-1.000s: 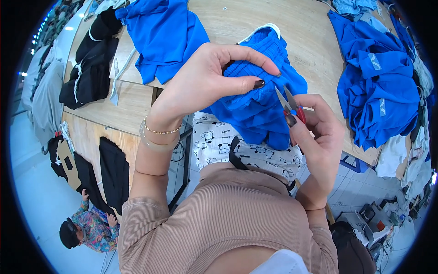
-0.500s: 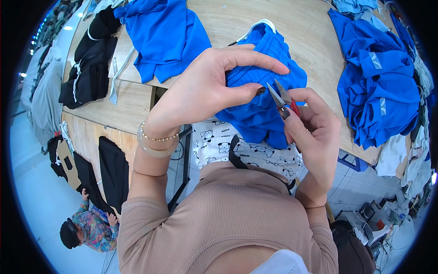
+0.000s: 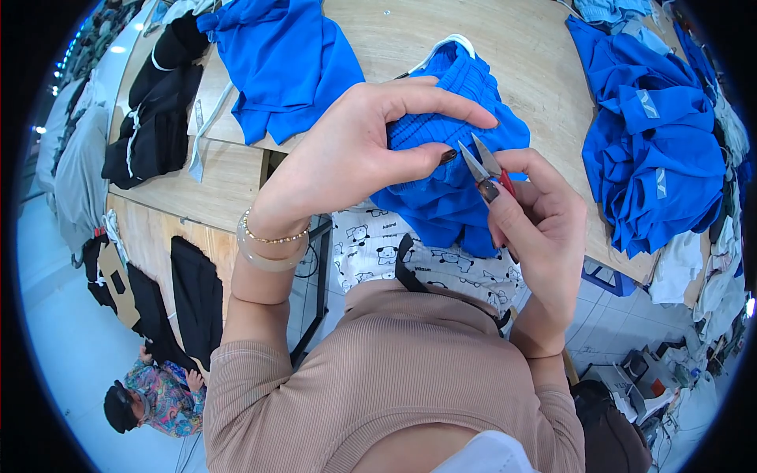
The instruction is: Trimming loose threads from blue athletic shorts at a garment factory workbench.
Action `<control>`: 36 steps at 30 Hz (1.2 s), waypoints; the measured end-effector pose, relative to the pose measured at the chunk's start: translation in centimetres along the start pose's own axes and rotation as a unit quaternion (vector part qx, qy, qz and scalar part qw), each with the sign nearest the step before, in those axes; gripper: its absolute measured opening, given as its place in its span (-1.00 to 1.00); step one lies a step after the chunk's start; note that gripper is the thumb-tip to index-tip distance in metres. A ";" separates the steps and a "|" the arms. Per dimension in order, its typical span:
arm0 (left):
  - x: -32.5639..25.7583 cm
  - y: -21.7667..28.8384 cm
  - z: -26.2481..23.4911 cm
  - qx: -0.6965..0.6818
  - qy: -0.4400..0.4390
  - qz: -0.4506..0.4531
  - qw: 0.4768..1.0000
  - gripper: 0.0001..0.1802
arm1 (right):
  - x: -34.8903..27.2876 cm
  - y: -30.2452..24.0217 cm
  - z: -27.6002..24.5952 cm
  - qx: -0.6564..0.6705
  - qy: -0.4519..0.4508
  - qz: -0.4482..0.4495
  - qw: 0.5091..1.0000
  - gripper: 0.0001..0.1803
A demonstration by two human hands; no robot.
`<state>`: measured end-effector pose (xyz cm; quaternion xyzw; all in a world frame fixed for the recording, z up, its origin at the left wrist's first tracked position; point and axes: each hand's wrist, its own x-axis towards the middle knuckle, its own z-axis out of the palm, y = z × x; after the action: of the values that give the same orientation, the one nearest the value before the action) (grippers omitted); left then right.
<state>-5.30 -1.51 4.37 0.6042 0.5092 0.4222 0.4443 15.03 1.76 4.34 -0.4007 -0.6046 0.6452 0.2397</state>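
Observation:
My left hand [image 3: 371,134] is over the gathered elastic waistband of a blue garment [image 3: 453,209]. Its thumb and index finger are spread apart, with blue fabric showing in the gap; the other fingers are mostly hidden. Close to those fingertips, my right hand [image 3: 540,225] grips small red-handled thread snips [image 3: 490,167]. The two pointed blades stand apart, aimed up and left in front of the fabric. A white drawcord [image 3: 453,39] loops at the garment's far end, and its lower folds hang toward my lap.
Another blue garment [image 3: 284,71] lies at the left on the wooden table [image 3: 520,39], beside rolled black garments [image 3: 162,110]. A pile of blue garments [image 3: 654,134] covers the right side. At lower left, a person in a patterned top [image 3: 167,394] is near black pieces.
My right hand has shifted very slightly up and left with the snips. The left hand and the blue garment are almost unmoved.

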 end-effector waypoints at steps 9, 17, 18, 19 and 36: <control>-0.1 0.1 -0.3 -0.016 0.007 -0.013 1.000 -0.62 | 0.1 0.2 0.5 0.018 0.008 -0.023 1.000 -0.91; -0.1 0.4 -0.5 -0.104 -0.001 -0.063 0.993 -0.61 | 0.2 1.9 0.4 -0.011 0.007 -0.089 0.996 -0.80; -0.1 0.3 -0.5 -0.118 0.002 -0.064 0.991 -0.60 | 0.2 2.0 0.4 -0.017 0.006 -0.108 0.994 -0.80; -0.1 0.3 -0.5 -0.132 0.005 -0.066 0.989 -0.60 | 0.2 2.1 0.6 -0.017 0.006 -0.108 0.994 -0.80; 0.0 -0.1 0.3 -0.071 0.025 -0.010 0.997 -0.62 | 0.6 2.5 2.0 -0.132 0.002 -0.067 0.989 -0.75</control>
<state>-5.04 -1.56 4.23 0.5547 0.4951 0.4682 0.4774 13.54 0.64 1.66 -0.3888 -0.7098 0.5410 0.2287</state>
